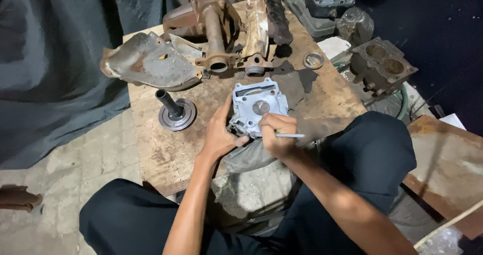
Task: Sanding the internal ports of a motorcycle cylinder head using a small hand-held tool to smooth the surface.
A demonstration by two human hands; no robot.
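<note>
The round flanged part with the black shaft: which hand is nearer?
Left. The left hand grips the grey engine casting just right of the flanged part; the right hand with its tool is farther right.

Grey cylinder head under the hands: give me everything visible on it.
The cylinder head is a pale grey cast-metal block, roughly square, with corner holes, a round recess in the middle and a slot along its far edge. It lies face up on the worn wooden board. The left hand grips its near-left edge; the right hand holds a thin metal tool over it.
</note>
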